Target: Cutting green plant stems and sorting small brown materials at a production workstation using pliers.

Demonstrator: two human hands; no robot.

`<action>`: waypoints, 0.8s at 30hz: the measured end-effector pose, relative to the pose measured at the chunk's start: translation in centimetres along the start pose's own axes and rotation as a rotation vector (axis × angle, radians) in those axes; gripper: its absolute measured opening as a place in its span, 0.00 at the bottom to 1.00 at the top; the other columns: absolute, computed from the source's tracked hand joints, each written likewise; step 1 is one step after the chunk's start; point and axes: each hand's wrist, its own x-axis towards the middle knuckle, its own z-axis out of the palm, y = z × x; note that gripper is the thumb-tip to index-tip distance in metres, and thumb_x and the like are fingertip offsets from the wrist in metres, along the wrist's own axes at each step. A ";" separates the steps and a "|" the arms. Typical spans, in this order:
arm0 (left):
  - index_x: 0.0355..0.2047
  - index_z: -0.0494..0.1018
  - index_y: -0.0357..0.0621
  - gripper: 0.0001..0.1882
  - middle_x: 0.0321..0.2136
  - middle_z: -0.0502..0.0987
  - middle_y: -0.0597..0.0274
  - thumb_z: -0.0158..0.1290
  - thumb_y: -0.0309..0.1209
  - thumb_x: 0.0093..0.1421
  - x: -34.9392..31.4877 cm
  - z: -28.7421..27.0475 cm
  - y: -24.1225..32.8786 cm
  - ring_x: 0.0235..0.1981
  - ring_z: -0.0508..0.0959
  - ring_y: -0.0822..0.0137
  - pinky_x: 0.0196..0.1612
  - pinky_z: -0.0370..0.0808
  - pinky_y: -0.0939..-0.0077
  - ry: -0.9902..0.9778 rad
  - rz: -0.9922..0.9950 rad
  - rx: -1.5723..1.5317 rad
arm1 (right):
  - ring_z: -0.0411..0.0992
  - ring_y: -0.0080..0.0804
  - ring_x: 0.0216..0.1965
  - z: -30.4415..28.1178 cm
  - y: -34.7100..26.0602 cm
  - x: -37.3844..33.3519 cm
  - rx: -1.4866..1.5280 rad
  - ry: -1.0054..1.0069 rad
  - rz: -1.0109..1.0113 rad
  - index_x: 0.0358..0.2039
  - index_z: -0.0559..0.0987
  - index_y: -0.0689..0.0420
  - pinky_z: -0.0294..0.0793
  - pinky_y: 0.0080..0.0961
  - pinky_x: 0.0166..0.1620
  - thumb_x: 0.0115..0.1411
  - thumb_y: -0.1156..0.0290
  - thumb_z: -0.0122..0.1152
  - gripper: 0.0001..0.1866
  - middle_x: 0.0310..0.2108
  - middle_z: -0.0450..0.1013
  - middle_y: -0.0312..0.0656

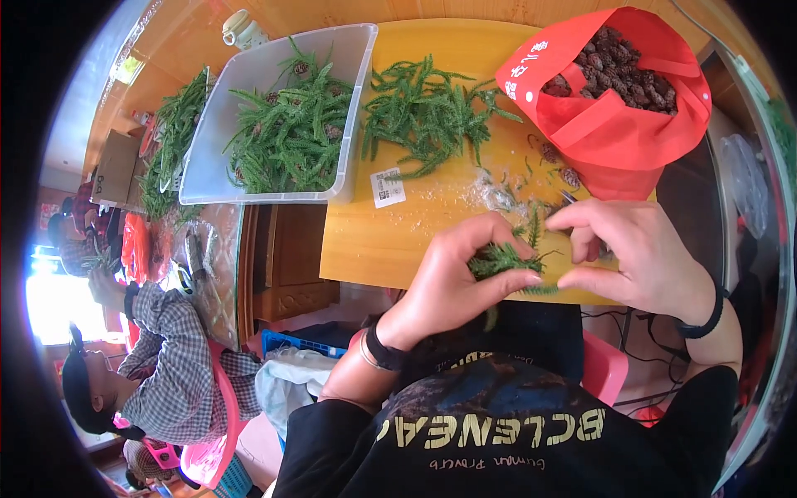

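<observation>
My left hand (457, 270) is closed around a small bunch of green pine sprigs (496, 261), held over the table's near edge. Just to its right hovers my right hand (643, 249), thumb and forefinger apart on either side of the sprig tips and its other fingers curled. Whatever lies inside that curl is partly hidden. Beyond my hands, a loose heap of green sprigs (427, 116) lies on the yellow table (357, 241). A brown pine cone (570, 178) rests near the red bag (614, 141), which is full of pine cones (623, 70).
At the left, a clear plastic bin (274, 198) holds sprigs with cones among them. A white label card (388, 187) and whitish crumbs (494, 195) lie on the table. Another person in a checked shirt (178, 365) sits at a neighbouring table. A pink stool (604, 365) stands below.
</observation>
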 end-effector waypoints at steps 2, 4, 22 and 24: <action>0.26 0.71 0.41 0.11 0.31 0.76 0.61 0.63 0.26 0.46 0.1 -0.2 0.0 0.33 0.74 0.72 0.39 0.68 0.78 -0.061 -0.325 -0.438 | 0.70 0.37 0.23 -0.1 -0.1 -0.1 0.039 0.001 0.003 0.29 0.73 0.55 0.67 0.32 0.25 0.46 0.66 0.63 0.11 0.21 0.69 0.36; 0.26 0.71 0.41 0.11 0.31 0.75 0.62 0.63 0.27 0.46 0.3 -0.2 -0.1 0.33 0.73 0.73 0.39 0.68 0.78 -0.085 -0.341 -0.497 | 0.70 0.34 0.22 0.6 0.3 -0.2 -0.133 0.127 -0.207 0.30 0.76 0.57 0.68 0.27 0.25 0.41 0.70 0.67 0.14 0.21 0.69 0.37; 0.26 0.71 0.40 0.13 0.28 0.75 0.57 0.64 0.23 0.42 0.4 1.0 0.7 0.29 0.75 0.65 0.33 0.70 0.76 0.001 0.064 0.068 | 0.59 0.26 0.15 1.1 0.7 -0.2 0.332 0.067 0.131 0.21 0.68 0.59 0.58 0.25 0.19 0.51 0.76 0.59 0.08 0.15 0.62 0.38; 0.26 0.71 0.40 0.13 0.28 0.75 0.56 0.64 0.21 0.40 0.3 1.5 0.5 0.29 0.75 0.62 0.32 0.71 0.76 0.118 0.356 0.334 | 0.56 0.21 0.16 1.4 1.1 -0.6 0.425 0.055 0.211 0.22 0.68 0.60 0.57 0.22 0.20 0.53 0.75 0.59 0.08 0.15 0.62 0.36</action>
